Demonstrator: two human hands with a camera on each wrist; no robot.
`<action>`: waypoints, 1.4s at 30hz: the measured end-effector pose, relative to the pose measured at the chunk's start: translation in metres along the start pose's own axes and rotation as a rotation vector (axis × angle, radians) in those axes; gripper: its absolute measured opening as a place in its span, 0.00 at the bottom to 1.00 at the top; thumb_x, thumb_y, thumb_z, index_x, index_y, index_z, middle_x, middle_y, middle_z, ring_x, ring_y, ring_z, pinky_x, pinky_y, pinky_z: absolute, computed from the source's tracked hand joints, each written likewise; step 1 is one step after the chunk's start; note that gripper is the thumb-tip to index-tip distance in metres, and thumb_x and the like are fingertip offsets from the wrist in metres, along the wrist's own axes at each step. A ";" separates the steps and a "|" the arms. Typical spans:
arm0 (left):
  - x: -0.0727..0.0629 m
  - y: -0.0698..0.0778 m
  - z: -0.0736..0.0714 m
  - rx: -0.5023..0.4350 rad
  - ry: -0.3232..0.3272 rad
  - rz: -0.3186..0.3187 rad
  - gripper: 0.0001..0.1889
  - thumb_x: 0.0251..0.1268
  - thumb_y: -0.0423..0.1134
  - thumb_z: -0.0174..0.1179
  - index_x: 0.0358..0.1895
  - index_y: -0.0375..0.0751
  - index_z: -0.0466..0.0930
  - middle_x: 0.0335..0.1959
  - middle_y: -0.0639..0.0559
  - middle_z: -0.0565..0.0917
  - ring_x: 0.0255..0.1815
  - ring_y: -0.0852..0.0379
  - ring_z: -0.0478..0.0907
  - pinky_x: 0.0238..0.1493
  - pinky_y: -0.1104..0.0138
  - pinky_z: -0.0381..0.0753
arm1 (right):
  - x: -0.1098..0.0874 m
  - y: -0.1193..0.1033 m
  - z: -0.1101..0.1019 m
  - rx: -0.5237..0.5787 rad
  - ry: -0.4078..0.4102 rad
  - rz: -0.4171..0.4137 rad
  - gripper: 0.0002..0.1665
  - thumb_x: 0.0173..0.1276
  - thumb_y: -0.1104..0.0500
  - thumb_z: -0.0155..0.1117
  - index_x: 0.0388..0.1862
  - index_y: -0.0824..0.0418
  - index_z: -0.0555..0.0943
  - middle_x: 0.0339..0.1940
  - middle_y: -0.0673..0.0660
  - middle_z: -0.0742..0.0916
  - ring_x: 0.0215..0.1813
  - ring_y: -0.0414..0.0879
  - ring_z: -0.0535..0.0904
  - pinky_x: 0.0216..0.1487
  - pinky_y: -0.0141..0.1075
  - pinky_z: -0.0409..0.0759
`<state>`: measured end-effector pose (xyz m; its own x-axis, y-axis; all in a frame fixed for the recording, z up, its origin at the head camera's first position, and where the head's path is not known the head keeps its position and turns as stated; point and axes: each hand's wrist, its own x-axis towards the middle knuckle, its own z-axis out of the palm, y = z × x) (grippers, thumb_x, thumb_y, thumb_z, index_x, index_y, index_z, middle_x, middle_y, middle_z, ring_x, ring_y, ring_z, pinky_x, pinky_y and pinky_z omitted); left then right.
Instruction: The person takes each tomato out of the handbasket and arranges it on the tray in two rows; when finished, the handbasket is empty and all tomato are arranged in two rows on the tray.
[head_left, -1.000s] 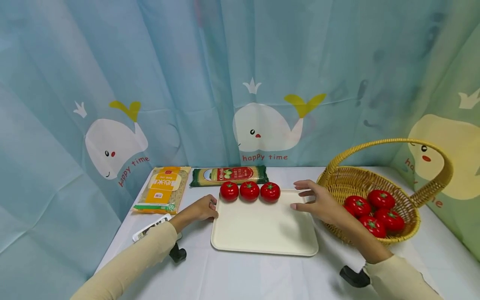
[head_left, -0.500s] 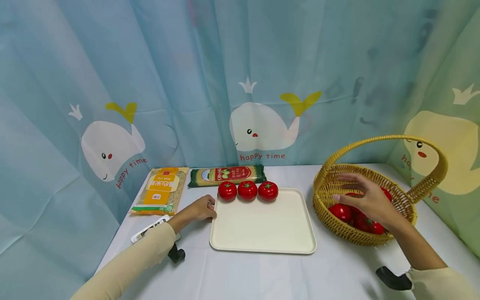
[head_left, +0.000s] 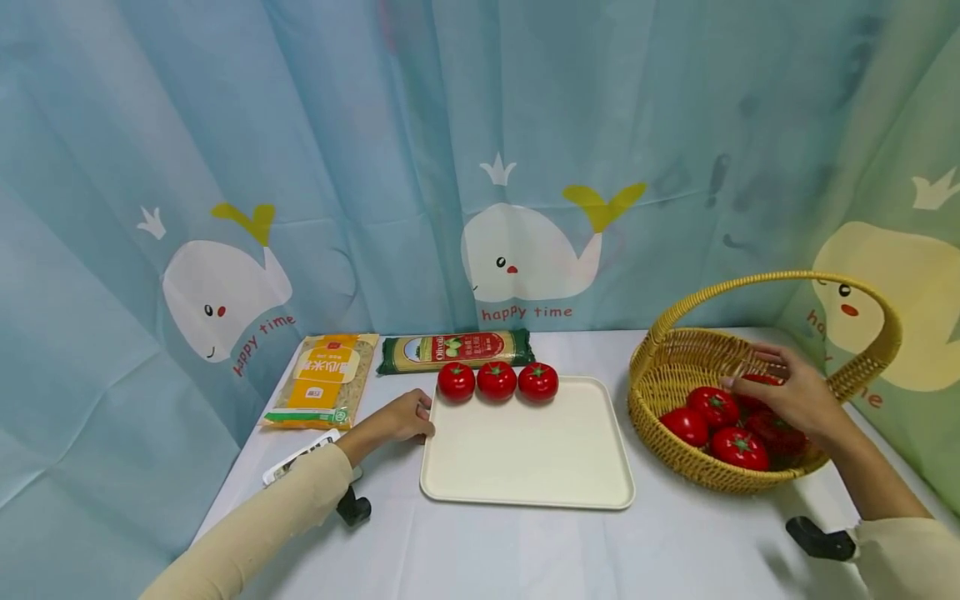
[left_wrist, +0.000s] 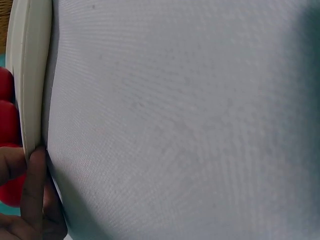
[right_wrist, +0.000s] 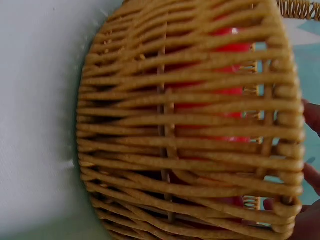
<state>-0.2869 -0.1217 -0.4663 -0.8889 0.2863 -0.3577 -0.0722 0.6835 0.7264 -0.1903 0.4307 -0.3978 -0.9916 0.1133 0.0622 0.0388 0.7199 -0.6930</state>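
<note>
At the left edge of a cream rectangular tray (head_left: pixel 528 454), my left hand (head_left: pixel 405 417) pinches the rim; the left wrist view shows thumb and fingers (left_wrist: pixel 34 185) on the tray's corner. Three red tomatoes (head_left: pixel 497 381) stand in a row along the tray's far edge. On the right is a yellow wicker basket (head_left: pixel 675 462) with an arched handle, holding several tomatoes (head_left: pixel 738 448). My right hand (head_left: pixel 802 400) reaches inside, its thumb and fingers curved around a tomato at the back, which they partly cover. In the right wrist view the basket's weave hides most of that hand.
Behind the tray lies a green and red pasta packet (head_left: pixel 456 351). A yellow bag of grain (head_left: pixel 322 381) lies to the left, with a white object (head_left: pixel 300 458) partly under the left forearm. A blue whale-print curtain (head_left: pixel 405 167) closes off the back.
My right hand has moved right from above the tray's right side, over the basket and down onto a tomato in it. The left hand stays on the tray's edge.
</note>
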 end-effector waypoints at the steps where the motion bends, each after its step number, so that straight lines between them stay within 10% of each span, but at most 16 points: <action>1: 0.000 0.000 0.000 -0.001 0.000 0.001 0.23 0.56 0.28 0.66 0.55 0.31 0.70 0.35 0.46 0.76 0.30 0.56 0.79 0.33 0.69 0.83 | 0.002 0.001 -0.001 0.003 -0.005 0.006 0.53 0.69 0.47 0.68 0.77 0.72 0.52 0.71 0.80 0.64 0.67 0.75 0.63 0.57 0.64 0.73; 11: 0.001 0.000 0.000 0.000 0.001 -0.003 0.23 0.57 0.28 0.66 0.55 0.32 0.70 0.35 0.47 0.76 0.30 0.56 0.79 0.32 0.69 0.82 | 0.017 0.006 0.000 0.007 -0.087 0.068 0.58 0.70 0.46 0.65 0.76 0.79 0.43 0.70 0.88 0.54 0.68 0.83 0.52 0.63 0.77 0.57; 34: 0.001 0.001 0.000 0.009 0.001 -0.023 0.22 0.57 0.28 0.67 0.55 0.32 0.71 0.34 0.46 0.76 0.29 0.56 0.79 0.32 0.69 0.83 | 0.035 0.013 -0.004 -0.040 -0.205 -0.031 0.46 0.76 0.47 0.59 0.75 0.75 0.53 0.70 0.82 0.66 0.67 0.78 0.64 0.58 0.64 0.78; 38: 0.001 0.002 -0.001 0.006 0.004 -0.022 0.23 0.57 0.28 0.67 0.55 0.32 0.71 0.34 0.46 0.76 0.29 0.56 0.79 0.31 0.69 0.84 | 0.038 0.012 -0.012 -0.046 -0.216 -0.044 0.42 0.76 0.48 0.59 0.74 0.73 0.57 0.68 0.81 0.70 0.56 0.45 0.80 0.46 0.34 0.84; 42: 0.000 0.003 -0.001 0.001 0.005 -0.023 0.23 0.56 0.28 0.67 0.55 0.32 0.70 0.34 0.46 0.76 0.29 0.57 0.79 0.32 0.70 0.84 | 0.041 0.013 -0.019 -0.043 -0.228 -0.046 0.39 0.76 0.48 0.59 0.73 0.72 0.60 0.67 0.79 0.72 0.47 0.21 0.71 0.41 0.24 0.79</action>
<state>-0.2877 -0.1199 -0.4639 -0.8892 0.2670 -0.3716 -0.0923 0.6908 0.7171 -0.2282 0.4577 -0.3903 -0.9944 -0.0743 -0.0748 -0.0063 0.7500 -0.6614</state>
